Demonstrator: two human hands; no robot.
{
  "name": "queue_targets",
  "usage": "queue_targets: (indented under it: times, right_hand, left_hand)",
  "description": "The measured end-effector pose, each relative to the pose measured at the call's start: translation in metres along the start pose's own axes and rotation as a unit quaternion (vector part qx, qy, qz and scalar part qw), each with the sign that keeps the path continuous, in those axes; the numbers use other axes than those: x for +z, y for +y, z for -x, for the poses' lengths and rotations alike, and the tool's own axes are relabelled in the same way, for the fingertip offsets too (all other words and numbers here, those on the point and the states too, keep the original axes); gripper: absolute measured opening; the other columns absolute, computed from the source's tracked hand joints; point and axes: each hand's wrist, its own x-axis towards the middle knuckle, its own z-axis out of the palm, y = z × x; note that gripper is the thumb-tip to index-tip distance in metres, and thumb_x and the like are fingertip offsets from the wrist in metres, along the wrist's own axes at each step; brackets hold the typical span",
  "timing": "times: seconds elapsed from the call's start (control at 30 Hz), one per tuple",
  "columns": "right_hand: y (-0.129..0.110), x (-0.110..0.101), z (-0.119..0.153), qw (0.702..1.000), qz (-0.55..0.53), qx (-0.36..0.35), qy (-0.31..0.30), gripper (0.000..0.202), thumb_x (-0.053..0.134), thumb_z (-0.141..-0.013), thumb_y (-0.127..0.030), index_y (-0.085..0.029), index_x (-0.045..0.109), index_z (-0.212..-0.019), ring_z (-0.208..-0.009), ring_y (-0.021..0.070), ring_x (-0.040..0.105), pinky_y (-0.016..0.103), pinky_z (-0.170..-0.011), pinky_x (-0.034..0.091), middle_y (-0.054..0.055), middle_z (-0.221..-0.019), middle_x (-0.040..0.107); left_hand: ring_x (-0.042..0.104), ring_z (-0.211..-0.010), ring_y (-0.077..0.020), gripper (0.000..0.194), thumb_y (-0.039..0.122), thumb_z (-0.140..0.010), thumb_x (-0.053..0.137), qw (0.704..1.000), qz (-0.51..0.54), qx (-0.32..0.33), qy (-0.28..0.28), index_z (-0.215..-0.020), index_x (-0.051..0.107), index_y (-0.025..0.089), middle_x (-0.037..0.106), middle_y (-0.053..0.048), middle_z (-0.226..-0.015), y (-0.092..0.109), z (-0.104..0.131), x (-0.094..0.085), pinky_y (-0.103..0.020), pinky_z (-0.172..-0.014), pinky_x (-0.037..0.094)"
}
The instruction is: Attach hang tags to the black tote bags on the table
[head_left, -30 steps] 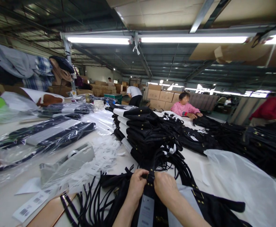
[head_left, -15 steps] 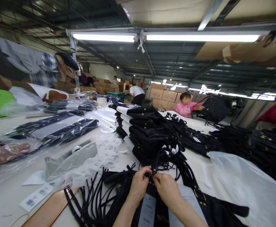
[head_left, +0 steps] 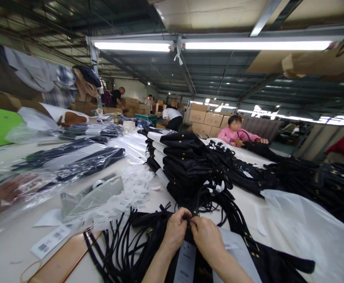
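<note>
Both hands' fingers (head_left: 186, 217) pinch a black strap (head_left: 193, 208) above a grey tag (head_left: 185, 261), print seemingly unreadable.

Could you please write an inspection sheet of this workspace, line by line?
Surface: white table, crowded.
Job's things: black bag with black straps and a grey hang tag, under both hands.
Clutter: stack of folded black bags; bagged items in clear plastic; loose white labels; tape dispenser; barcode tag; white plastic bag.
Grippers: left hand and right hand pinch a small fitting together on the bag.
Cables: nothing seen.
Surroundings: person in pink at the far side; cardboard boxes; ceiling strip lights.
</note>
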Motion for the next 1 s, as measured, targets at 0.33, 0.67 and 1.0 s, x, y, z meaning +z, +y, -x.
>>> queue_targets:
  times: [0.33, 0.67, 1.0]
  right_hand:
    - [0.006, -0.007, 0.000, 1.000, 0.018, 0.005, 0.005, 0.023, 0.039, -0.076, -0.015, -0.019, 0.060, -0.083, -0.078, 0.0271, 0.062, 0.034, -0.063, 0.041, 0.010, -0.078, 0.067]
    - [-0.001, -0.003, -0.002, 1.000, 0.001, 0.018, 0.015, 0.022, 0.038, -0.079, -0.018, -0.019, 0.060, -0.083, -0.077, 0.0260, 0.062, 0.032, -0.060, 0.039, 0.009, -0.078, 0.067]
    - [-0.001, 0.006, -0.003, 0.999, -0.015, 0.024, 0.025, 0.020, 0.038, -0.080, -0.018, -0.020, 0.058, -0.082, -0.076, 0.0259, 0.062, 0.031, -0.058, 0.037, 0.009, -0.078, 0.067]
  left_hand:
    - [0.056, -0.078, -0.0145, 0.029, 0.008, -0.065, 0.038, 0.997, -0.058, 0.007, 0.059, -0.076, 0.061, 0.020, 0.061, -0.001, -0.079, 0.003, 0.003, 0.002, -0.026, -0.074, 0.041]
    - [0.054, -0.077, -0.0137, 0.030, 0.002, -0.066, 0.035, 0.986, -0.101, 0.012, 0.133, -0.074, 0.059, 0.017, 0.058, -0.002, -0.076, 0.013, 0.004, -0.001, -0.026, -0.073, 0.041]
    - [0.052, -0.072, -0.0149, 0.021, 0.006, -0.069, 0.041, 0.983, -0.155, -0.014, 0.092, -0.077, 0.057, 0.016, 0.056, -0.003, -0.077, 0.007, 0.003, 0.000, -0.027, -0.069, 0.039]
